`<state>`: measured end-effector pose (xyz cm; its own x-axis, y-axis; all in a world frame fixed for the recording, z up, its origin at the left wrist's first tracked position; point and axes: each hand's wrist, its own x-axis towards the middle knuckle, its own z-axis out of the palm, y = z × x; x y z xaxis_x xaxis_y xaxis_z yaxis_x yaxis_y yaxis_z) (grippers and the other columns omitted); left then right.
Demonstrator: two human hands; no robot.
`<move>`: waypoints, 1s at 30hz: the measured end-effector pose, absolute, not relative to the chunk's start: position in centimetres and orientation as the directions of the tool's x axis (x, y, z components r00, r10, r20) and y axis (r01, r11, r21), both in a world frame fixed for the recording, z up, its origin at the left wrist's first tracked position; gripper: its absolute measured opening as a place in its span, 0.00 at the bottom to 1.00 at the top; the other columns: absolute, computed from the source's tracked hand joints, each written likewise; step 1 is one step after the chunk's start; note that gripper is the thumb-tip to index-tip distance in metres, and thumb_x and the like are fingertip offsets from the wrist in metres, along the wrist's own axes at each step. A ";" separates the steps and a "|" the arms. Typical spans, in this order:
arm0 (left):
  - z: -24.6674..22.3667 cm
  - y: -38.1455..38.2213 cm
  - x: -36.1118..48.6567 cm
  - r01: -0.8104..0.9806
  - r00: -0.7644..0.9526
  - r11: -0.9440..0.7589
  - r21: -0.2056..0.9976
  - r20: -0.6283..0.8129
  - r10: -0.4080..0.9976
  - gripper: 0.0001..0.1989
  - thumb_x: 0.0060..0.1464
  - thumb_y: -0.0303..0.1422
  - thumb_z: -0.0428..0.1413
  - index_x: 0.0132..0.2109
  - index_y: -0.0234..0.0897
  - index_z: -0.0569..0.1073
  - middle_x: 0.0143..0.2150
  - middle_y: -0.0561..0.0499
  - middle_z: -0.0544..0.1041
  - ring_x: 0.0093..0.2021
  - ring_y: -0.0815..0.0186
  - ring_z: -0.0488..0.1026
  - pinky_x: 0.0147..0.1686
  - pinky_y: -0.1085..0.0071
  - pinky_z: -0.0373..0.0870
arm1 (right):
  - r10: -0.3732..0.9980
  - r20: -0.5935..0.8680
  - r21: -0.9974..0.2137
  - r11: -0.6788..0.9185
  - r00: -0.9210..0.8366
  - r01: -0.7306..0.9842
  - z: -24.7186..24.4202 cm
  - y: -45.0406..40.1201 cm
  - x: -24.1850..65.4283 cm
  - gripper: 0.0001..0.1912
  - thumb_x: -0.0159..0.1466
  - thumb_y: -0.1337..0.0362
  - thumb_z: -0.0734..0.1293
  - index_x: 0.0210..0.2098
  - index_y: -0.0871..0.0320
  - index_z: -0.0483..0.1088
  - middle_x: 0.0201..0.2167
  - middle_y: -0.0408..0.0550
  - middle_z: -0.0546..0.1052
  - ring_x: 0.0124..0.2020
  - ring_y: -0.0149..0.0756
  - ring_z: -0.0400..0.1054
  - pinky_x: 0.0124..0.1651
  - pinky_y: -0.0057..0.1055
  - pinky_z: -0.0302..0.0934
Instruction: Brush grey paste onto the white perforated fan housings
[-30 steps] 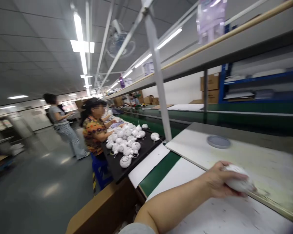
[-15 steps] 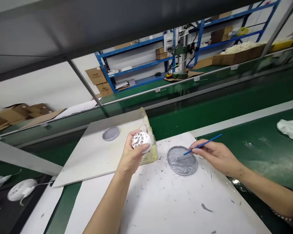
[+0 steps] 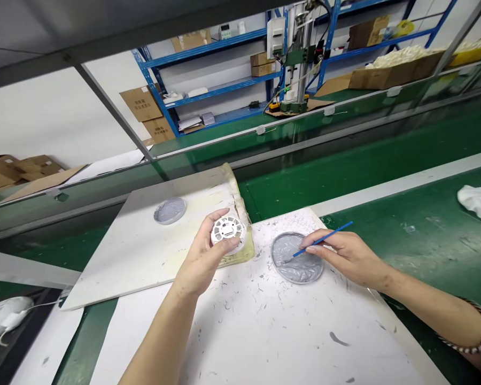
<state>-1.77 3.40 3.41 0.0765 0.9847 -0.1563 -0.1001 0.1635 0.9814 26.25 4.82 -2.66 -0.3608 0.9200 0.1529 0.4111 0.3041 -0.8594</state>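
Note:
Between the thumb and fingers of my left hand (image 3: 208, 248) is a round white plastic part (image 3: 229, 231) with grey segments in a ring and a small square at its centre. My right hand (image 3: 347, 254) pinches a thin blue stick (image 3: 324, 238), like a brush handle. Its lower tip reaches into the grey paste in a shallow round dish (image 3: 297, 270); the very end is hard to make out. The dish rests on a white sheet (image 3: 272, 331) marked with grey smears.
A white board (image 3: 116, 256) with a yellowed edge lies at the left, bearing a second dish of grey paste (image 3: 170, 210). White vented housings (image 3: 8, 316) sit at lower left. A white cloth (image 3: 478, 202) is on the green table at right. Metal framing (image 3: 108, 109) crosses the view ahead.
The stick's tip has moved left and slightly down in the paste. My left hand has turned the white part so its segmented face shows more fully. The camera view has shifted.

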 end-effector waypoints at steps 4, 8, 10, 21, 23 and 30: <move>3.2 3.3 -1.6 -0.014 0.036 0.065 0.998 -0.065 0.997 0.33 0.46 0.33 0.66 0.58 0.42 0.63 0.43 0.51 0.72 0.37 0.69 0.70 0.38 0.74 0.68 | 0.944 0.049 -0.938 0.155 -0.325 0.309 -2.8 4.9 25.9 0.14 0.61 0.49 0.67 0.34 0.53 0.77 0.36 0.48 0.79 0.38 0.41 0.73 0.43 0.36 0.69; 3.4 2.7 -1.1 0.113 -0.002 -0.007 0.994 0.008 1.000 0.31 0.45 0.35 0.66 0.56 0.42 0.66 0.48 0.49 0.70 0.39 0.67 0.70 0.36 0.73 0.69 | 0.975 -0.082 -0.987 -0.051 -0.208 0.153 -2.6 5.3 25.6 0.21 0.53 0.45 0.72 0.32 0.56 0.74 0.31 0.49 0.80 0.32 0.38 0.73 0.37 0.34 0.69; 3.5 2.5 -0.9 0.173 -0.007 -0.025 0.985 0.027 1.000 0.31 0.46 0.35 0.65 0.57 0.44 0.67 0.52 0.48 0.69 0.42 0.65 0.71 0.37 0.73 0.69 | 0.977 -0.139 -0.989 -0.130 -0.162 0.064 -2.6 5.6 25.7 0.20 0.51 0.47 0.75 0.32 0.57 0.74 0.29 0.49 0.80 0.29 0.35 0.72 0.36 0.31 0.67; 3.0 2.1 -0.8 0.268 0.102 -0.057 0.962 0.030 0.994 0.31 0.49 0.36 0.64 0.60 0.48 0.65 0.61 0.46 0.62 0.48 0.61 0.70 0.42 0.70 0.71 | 0.940 -0.329 -0.899 -0.340 -0.088 -0.277 -3.3 6.1 26.7 0.14 0.53 0.54 0.76 0.29 0.57 0.73 0.27 0.46 0.77 0.31 0.32 0.73 0.35 0.27 0.71; 3.0 2.0 -0.6 0.278 0.107 -0.062 0.959 0.034 0.994 0.31 0.49 0.35 0.64 0.60 0.48 0.66 0.61 0.46 0.63 0.49 0.59 0.69 0.43 0.69 0.70 | 0.931 -0.353 -0.880 -0.366 -0.098 -0.302 -3.3 6.1 26.7 0.12 0.54 0.56 0.76 0.28 0.57 0.73 0.27 0.46 0.77 0.31 0.32 0.74 0.35 0.27 0.72; 2.6 1.7 -0.1 0.230 0.166 -0.032 0.973 -0.007 0.986 0.31 0.49 0.33 0.64 0.60 0.47 0.66 0.61 0.45 0.63 0.48 0.59 0.70 0.43 0.68 0.70 | 0.930 -0.354 -0.846 -0.363 -0.098 -0.390 -3.1 6.0 26.9 0.10 0.52 0.61 0.77 0.30 0.56 0.75 0.32 0.47 0.79 0.36 0.33 0.75 0.38 0.25 0.73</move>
<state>-0.09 1.72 2.57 0.1661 0.9861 -0.0070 0.2297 -0.0318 0.9727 26.85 5.95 -3.06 -0.0982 0.9300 -0.3542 -0.3904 -0.3634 -0.8459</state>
